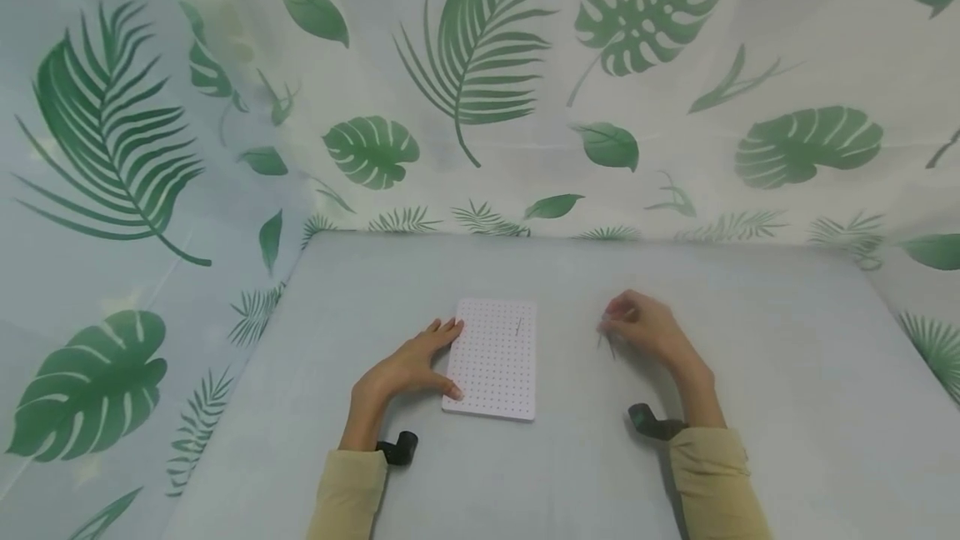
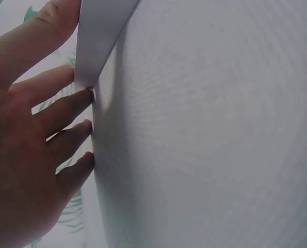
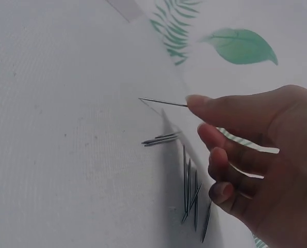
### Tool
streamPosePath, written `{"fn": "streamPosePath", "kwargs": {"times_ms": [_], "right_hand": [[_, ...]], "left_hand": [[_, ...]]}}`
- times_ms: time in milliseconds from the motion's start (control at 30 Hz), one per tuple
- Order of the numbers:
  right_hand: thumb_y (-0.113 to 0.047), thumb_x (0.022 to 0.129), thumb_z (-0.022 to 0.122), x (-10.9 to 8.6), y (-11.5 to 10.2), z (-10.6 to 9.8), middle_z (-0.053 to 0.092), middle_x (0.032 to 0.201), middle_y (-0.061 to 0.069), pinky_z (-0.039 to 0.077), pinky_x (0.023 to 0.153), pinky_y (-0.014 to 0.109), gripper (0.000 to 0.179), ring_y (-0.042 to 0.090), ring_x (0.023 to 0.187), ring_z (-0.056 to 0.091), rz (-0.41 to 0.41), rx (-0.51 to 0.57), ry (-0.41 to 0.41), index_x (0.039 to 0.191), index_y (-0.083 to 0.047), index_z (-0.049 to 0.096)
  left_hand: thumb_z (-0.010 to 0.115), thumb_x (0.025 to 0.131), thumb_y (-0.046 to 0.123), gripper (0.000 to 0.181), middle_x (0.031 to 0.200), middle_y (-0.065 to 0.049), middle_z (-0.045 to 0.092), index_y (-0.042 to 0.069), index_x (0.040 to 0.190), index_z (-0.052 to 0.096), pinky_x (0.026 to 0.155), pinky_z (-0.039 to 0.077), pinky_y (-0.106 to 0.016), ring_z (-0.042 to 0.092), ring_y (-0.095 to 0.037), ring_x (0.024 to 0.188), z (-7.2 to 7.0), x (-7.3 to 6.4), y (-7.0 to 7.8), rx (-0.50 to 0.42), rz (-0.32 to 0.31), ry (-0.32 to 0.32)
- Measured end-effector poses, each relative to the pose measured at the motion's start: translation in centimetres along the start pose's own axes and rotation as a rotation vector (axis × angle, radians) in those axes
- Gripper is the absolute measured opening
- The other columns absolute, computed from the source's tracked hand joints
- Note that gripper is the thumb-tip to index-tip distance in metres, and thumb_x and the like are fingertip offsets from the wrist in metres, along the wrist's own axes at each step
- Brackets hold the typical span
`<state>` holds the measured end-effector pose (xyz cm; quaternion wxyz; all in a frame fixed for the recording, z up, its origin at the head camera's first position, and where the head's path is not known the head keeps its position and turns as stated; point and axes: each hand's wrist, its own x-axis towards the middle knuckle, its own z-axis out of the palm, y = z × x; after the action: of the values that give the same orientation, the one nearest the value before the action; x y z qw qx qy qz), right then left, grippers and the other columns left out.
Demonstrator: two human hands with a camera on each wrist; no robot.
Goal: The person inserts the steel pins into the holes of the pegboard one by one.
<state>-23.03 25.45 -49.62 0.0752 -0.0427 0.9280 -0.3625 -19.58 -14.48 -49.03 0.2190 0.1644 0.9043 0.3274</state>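
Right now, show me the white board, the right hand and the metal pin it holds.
White board (image 1: pixel 491 365), head view: middle of its dotted face.
Right hand (image 1: pixel 657 333), head view: middle of the hand.
Metal pin (image 3: pixel 163 102), right wrist view: middle of its shaft.

Back wall (image 1: pixel 667 190), off-white, was printed with green foliage; a large palm frond (image 1: pixel 491 48) stood at upper centre, a split leaf (image 1: pixel 652 11) to its right; single plain leaves were scattered between; small fern sprigs (image 1: pixel 491 222) lined the lower edge. Left wall (image 1: pixel 45 298) bore the same pattern and looked cooler, bluish in tone; right wall (image 1: pixel 918 298), only partly in view, matched. Table (image 1: pixel 795 340) was pale grey, its far edge straight against the back wall; wrist views showed a finely textured surface; light was soft, shadows faint.
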Motion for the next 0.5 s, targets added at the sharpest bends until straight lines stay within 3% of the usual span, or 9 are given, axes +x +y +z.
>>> {"fn": "streamPosePath", "kwargs": {"times_ms": [167, 333, 500], "right_hand": [[-0.027, 0.095, 0.073, 0.1, -0.3, 0.0, 0.07, 0.112, 0.019, 0.057, 0.08, 0.039, 0.03, 0.032, 0.099, 0.069, 0.0, 0.034, 0.009, 0.111, -0.004, 0.065], [-0.023, 0.095, 0.072, -0.1, -1.1, 0.1, 0.07, 0.114, 0.02, 0.058, 0.082, 0.038, 0.028, 0.033, 0.103, 0.071, -0.016, 0.111, -0.021, 0.112, -0.003, 0.064], [-0.017, 0.095, 0.072, -0.2, -1.4, 0.3, 0.071, 0.11, 0.019, 0.058, 0.075, 0.033, 0.024, 0.027, 0.095, 0.073, -0.04, 0.17, -0.036, 0.11, -0.001, 0.064]], "left_hand": [[0.093, 0.074, 0.029, 0.11, 0.171, -0.008, 0.023, 0.013, 0.163, 0.03, 0.127, 0.017, -0.059, 0.01, -0.034, 0.16, -0.1, 0.0, 0.0, 0.008, -0.004, -0.006], [0.093, 0.074, 0.029, 0.11, 0.171, -0.008, 0.022, 0.013, 0.163, 0.03, 0.127, 0.017, -0.058, 0.01, -0.034, 0.161, -0.2, 0.0, 0.0, 0.014, -0.014, -0.01], [0.093, 0.074, 0.029, 0.11, 0.171, -0.009, 0.022, 0.013, 0.163, 0.029, 0.127, 0.016, -0.058, 0.009, -0.034, 0.161, -0.2, -0.2, 0.0, 0.008, -0.009, -0.015]]}}
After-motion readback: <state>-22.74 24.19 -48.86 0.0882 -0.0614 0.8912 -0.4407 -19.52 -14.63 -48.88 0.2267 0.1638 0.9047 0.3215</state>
